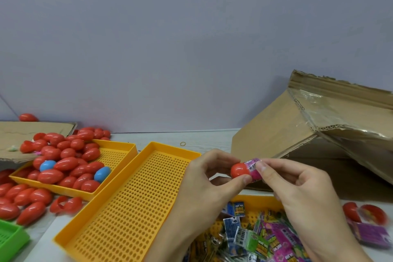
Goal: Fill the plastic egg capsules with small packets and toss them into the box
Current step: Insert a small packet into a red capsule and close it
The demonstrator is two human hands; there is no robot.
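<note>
My left hand [209,173] pinches a red egg capsule half [238,170] between thumb and fingers. My right hand [297,183] pinches a pink packet [253,168] whose end sits in the open mouth of that half. Both hands are held above the table, in front of the cardboard box [297,125], which lies tipped on its side at the right. Below my hands a yellow tray holds a heap of small packets [255,238]. Many red egg capsules [63,155] and two blue ones fill the far yellow tray [119,151] at left.
An empty perforated yellow tray [127,204] lies diagonally in the middle. Loose red capsules [23,200] spill over the table at left, near a green tray [10,238]. An open red capsule [363,212] and a purple packet lie at right. Flat cardboard [25,134] is at back left.
</note>
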